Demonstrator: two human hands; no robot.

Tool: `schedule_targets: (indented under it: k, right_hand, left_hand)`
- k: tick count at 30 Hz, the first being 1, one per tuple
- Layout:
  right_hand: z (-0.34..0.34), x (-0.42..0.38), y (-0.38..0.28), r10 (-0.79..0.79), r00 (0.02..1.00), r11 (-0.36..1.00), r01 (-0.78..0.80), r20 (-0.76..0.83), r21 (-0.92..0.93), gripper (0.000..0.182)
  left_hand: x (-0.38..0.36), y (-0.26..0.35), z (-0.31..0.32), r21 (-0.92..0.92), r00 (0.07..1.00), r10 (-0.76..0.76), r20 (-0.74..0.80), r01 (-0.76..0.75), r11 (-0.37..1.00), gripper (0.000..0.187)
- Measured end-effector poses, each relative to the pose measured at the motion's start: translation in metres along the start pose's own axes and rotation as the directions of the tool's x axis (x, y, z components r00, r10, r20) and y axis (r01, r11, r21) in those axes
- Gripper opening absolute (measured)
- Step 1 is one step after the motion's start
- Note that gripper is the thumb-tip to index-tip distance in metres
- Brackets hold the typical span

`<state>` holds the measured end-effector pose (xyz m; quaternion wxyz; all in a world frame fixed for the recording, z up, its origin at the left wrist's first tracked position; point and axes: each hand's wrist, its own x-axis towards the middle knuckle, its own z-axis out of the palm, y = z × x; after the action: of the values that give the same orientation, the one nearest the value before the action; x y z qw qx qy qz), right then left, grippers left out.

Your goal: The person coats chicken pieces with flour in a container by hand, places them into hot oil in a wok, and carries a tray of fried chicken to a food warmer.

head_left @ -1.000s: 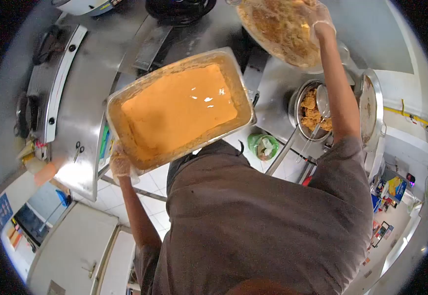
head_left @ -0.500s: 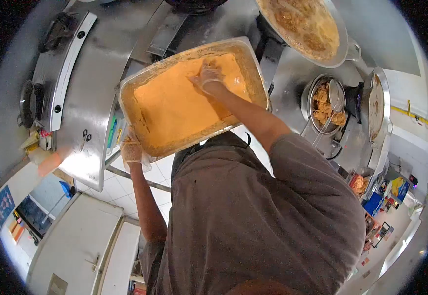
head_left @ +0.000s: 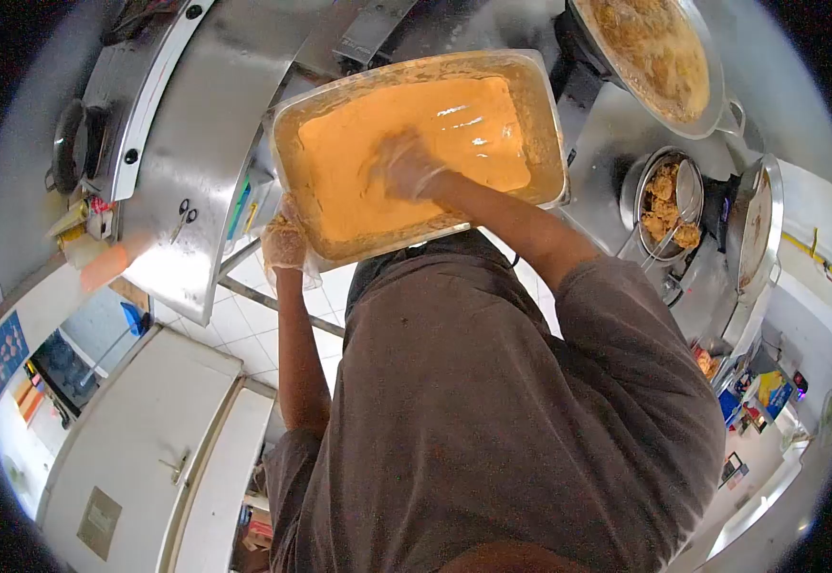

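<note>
Right hand moved from pan into orange mix; blurred, can't tell finger spread. Left hand grips tub corner; keep firm.

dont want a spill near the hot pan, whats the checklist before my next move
1. Left hand gripping the tub: ok, at its near left corner.
2. Right hand free to help lift: not ok, it is in the orange batter.
3. Right fingers empty: cannot tell, blurred.
4. Tub apart from the pan of bubbling oil: ok.
5. Support under the tub: cannot tell, hidden.
6. Batter inside the rim: ok.
</note>
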<state>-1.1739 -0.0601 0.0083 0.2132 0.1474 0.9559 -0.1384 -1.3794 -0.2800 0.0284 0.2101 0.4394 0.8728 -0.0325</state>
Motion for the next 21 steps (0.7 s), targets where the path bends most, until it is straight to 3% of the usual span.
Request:
schedule_targets:
  k: [2,3,5,8,9,10,12,13,16,18,19,21]
  right_hand:
    - [0.004,0.002,0.029,0.377,0.924,0.909,-0.358,-0.055,0.215,0.066]
    - [0.008,0.004,0.038,0.514,0.846,0.829,-0.446,-0.144,0.338,0.069]
    - [0.013,0.011,0.051,0.762,0.595,0.612,-0.53,-0.256,0.587,0.076]
    - [0.028,0.056,0.006,0.754,0.568,0.647,-0.555,-0.33,0.523,0.083]
    - [0.018,0.063,-0.011,0.675,0.685,0.706,-0.494,-0.274,0.507,0.08]
    - [0.004,0.057,-0.021,0.527,0.824,0.807,-0.408,-0.209,0.426,0.077]
    - [-0.023,0.041,-0.039,0.111,0.994,0.96,-0.103,-0.019,0.261,0.072]
    - [-0.033,0.035,-0.042,-0.127,0.985,0.98,0.105,0.121,0.171,0.071]
    - [-0.034,-0.01,-0.02,-0.341,0.939,0.932,0.344,-0.048,0.111,0.062]
    - [-0.039,-0.041,0.005,-0.134,0.983,0.989,0.14,-0.122,0.039,0.062]
    - [-0.041,-0.05,0.015,0.047,0.996,0.996,-0.041,-0.079,0.083,0.063]
    - [-0.03,-0.065,0.04,0.328,0.942,0.942,-0.319,-0.075,0.107,0.065]
  left_hand:
    - [0.004,-0.001,0.001,0.016,0.998,-0.015,0.054,0.014,1.0,0.053]
    - [0.004,-0.003,0.004,0.05,1.0,0.023,0.018,-0.024,0.998,0.052]
    - [0.005,-0.01,0.013,0.163,0.988,0.134,-0.076,-0.12,0.979,0.05]
    - [0.007,-0.015,0.015,0.297,0.935,0.289,-0.206,-0.222,0.929,0.05]
    - [0.008,-0.015,0.015,0.323,0.912,0.33,-0.243,-0.245,0.914,0.051]
    - [0.009,-0.016,0.017,0.34,0.904,0.342,-0.255,-0.248,0.907,0.049]
    - [0.009,-0.018,0.019,0.37,0.889,0.362,-0.279,-0.248,0.895,0.047]
    - [0.01,-0.015,0.015,0.335,0.888,0.36,-0.286,-0.259,0.906,0.046]
    - [0.005,-0.008,0.008,0.249,0.903,0.328,-0.277,-0.262,0.932,0.044]
    - [0.006,-0.012,0.018,0.236,0.927,0.284,-0.247,-0.227,0.945,0.042]
    - [0.005,-0.014,0.023,0.198,0.936,0.261,-0.236,-0.217,0.956,0.042]
    - [0.004,-0.016,0.029,0.126,0.951,0.223,-0.216,-0.199,0.972,0.041]
